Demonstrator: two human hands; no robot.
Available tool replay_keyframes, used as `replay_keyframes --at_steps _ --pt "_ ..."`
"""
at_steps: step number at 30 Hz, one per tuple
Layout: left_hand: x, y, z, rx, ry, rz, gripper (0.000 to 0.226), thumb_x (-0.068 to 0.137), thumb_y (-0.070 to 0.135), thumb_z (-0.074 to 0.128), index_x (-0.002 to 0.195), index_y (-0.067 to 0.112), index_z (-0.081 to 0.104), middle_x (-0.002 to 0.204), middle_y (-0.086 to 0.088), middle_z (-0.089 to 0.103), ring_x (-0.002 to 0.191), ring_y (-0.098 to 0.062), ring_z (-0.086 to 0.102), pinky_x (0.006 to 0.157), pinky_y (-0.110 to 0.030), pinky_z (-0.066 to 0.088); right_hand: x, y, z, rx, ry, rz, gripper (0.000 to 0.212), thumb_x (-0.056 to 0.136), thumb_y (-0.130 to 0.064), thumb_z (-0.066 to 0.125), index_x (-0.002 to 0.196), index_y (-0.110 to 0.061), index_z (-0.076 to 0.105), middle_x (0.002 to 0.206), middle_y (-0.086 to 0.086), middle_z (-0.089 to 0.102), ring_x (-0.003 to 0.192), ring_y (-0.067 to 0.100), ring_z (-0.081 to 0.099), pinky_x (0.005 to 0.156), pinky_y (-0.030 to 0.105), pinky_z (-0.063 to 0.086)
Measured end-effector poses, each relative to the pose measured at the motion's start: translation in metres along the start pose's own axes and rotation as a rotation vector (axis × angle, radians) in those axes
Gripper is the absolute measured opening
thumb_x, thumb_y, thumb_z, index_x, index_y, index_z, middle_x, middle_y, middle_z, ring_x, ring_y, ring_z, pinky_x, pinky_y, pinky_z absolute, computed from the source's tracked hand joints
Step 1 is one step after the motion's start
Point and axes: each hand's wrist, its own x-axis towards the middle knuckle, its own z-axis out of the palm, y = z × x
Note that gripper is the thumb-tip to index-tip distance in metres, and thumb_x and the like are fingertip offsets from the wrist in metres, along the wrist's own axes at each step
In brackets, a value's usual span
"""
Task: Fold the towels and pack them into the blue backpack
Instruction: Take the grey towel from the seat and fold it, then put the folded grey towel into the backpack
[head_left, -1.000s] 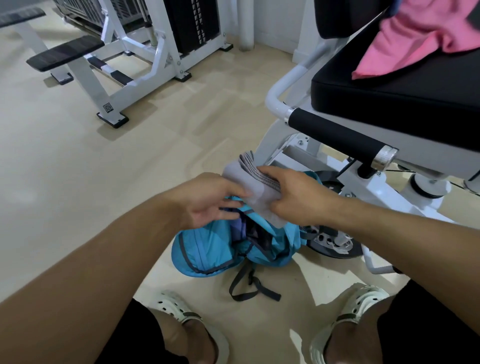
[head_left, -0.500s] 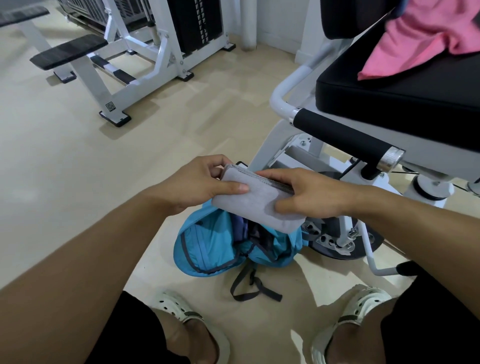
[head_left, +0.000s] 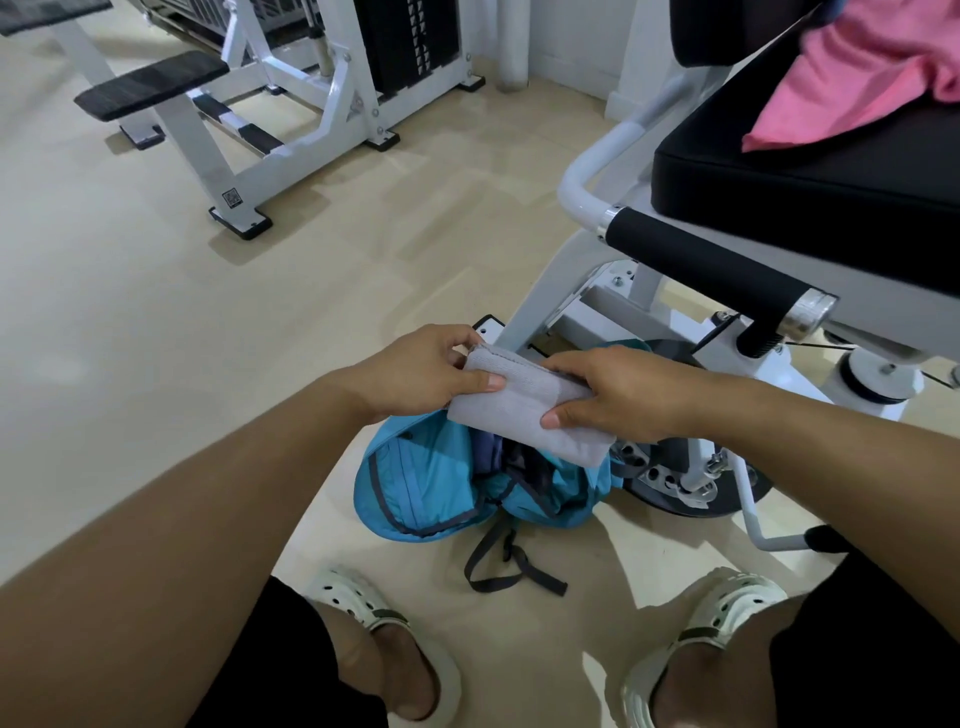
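Both hands on the folded grey towel, held in the air directly above the open mouth of the blue backpack.

Grip state: left hand pinches the towel's left end, thumb on the near face, fingers curled over the far edge. Right hand clamps the right end the same way, thumb underneath-front, fingers over the top. Both grips closed on the towel, none free.

Handling: soft knit cloth, light, no stiffness of its own. The fold only holds while both ends are pinched; let go of one end and it likely flops open. Not fragile, not slippery. Best hold is where the hands are now: opposite short ends, across all layers. The bottom right corner hangs below the right grip and is closest to the bag.

Containers: backpack lies slumped on the floor below the grip, between the two white clogs and the machine base. Thin fabric, so the mouth won't stay open by itself. Inside: something dark navy/purple, can't tell what. Looks like there's room left. Black strap trails out toward the feet.

Still to go: pink towel, unfolded, heaped on the black seat pad up and to the right of the grip.

Judgement: fold done on this one, insertion is the step in hand. May need one hand to spread the mouth.
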Motion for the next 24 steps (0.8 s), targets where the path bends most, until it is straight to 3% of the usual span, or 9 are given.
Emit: replay_keyframes --at_steps 3,6,8,10,12,15,19,22,24 --pt "0.004 -0.014 0.0 0.179 0.035 -0.086 0.041 0.096 0.039 0.066 0.13 0.019 0.056 0.121 -0.003 0.07 0.11 -0.02 0.064 0.093 -0.033 0.049 0.005 0.01 0.008 -0.113 0.009 0.083 0.027 0.093 -0.052 0.062 0.103 -0.028 0.057 0.092 -0.007 0.063 0.084 0.013 0.06 0.076 0.036 0.051" --pt "0.011 -0.036 -0.004 0.266 0.035 -0.242 0.07 0.095 0.044 0.065 0.152 0.016 0.036 0.152 -0.007 0.046 0.134 -0.024 0.049 0.107 -0.034 0.041 0.012 0.021 0.018 -0.214 -0.026 0.207 0.033 0.093 -0.054 0.059 0.103 -0.023 0.056 0.095 -0.003 0.063 0.088 0.019 0.061 0.081 0.04 0.053" --pt "0.014 -0.056 -0.004 0.265 0.03 -0.346 0.083 0.094 0.042 0.068 0.158 0.011 0.024 0.158 -0.011 0.037 0.139 -0.027 0.044 0.105 -0.032 0.04 0.016 0.025 0.027 -0.236 -0.055 0.252 0.033 0.095 -0.053 0.058 0.103 -0.022 0.053 0.097 -0.002 0.06 0.091 0.022 0.061 0.084 0.041 0.053" --pt "0.017 -0.079 -0.002 0.305 0.036 -0.443 0.088 0.093 0.04 0.069 0.158 0.005 0.02 0.151 -0.015 0.043 0.131 -0.03 0.05 0.101 -0.033 0.044 0.019 0.025 0.038 -0.241 -0.101 0.283 0.032 0.096 -0.052 0.056 0.103 -0.021 0.051 0.096 0.0 0.057 0.092 0.023 0.059 0.079 0.038 0.05" --pt "0.019 -0.104 0.003 0.331 0.042 -0.527 0.083 0.091 0.039 0.071 0.151 0.001 0.028 0.135 -0.015 0.053 0.115 -0.028 0.056 0.093 -0.036 0.049 0.023 0.026 0.054 -0.262 -0.155 0.304 0.036 0.097 -0.053 0.055 0.105 -0.018 0.051 0.098 0.002 0.058 0.092 0.023 0.058 0.076 0.036 0.046" --pt "0.02 -0.139 0.009 0.32 0.04 -0.603 0.057 0.091 0.032 0.072 0.131 -0.001 0.048 0.109 -0.009 0.057 0.095 -0.024 0.057 0.076 -0.031 0.046 0.035 0.027 0.079 -0.297 -0.193 0.31 0.037 0.097 -0.052 0.055 0.105 -0.017 0.048 0.099 0.004 0.054 0.092 0.023 0.053 0.078 0.035 0.043" --pt "0.022 -0.171 0.019 0.297 0.034 -0.699 0.03 0.093 0.026 0.066 0.109 0.004 0.052 0.094 -0.004 0.055 0.087 -0.02 0.055 0.077 -0.027 0.045 0.073 0.034 0.119 -0.317 -0.2 0.319 0.042 0.096 -0.049 0.059 0.117 -0.012 0.053 0.114 0.009 0.062 0.103 0.027 0.06 0.08 0.035 0.046" --pt "0.027 -0.193 0.03 0.119 0.086 -0.769 0.051 0.09 0.026 0.069 0.13 0.004 0.045 0.101 -0.004 0.057 0.085 -0.018 0.056 0.079 -0.029 0.047 0.104 0.042 0.145 -0.264 -0.191 0.397 0.042 0.091 -0.037 0.07 0.118 -0.01 0.054 0.119 0.012 0.065 0.106 0.028 0.064 0.081 0.034 0.051" --pt "0.029 -0.206 0.034 0.023 0.148 -0.806 0.08 0.089 0.028 0.072 0.148 -0.003 0.028 0.125 -0.013 0.055 0.108 -0.027 0.058 0.081 -0.032 0.046 0.117 0.047 0.153 -0.175 -0.117 0.459 0.039 0.097 -0.036 0.063 0.121 -0.007 0.055 0.125 0.014 0.063 0.112 0.03 0.063 0.083 0.035 0.048"
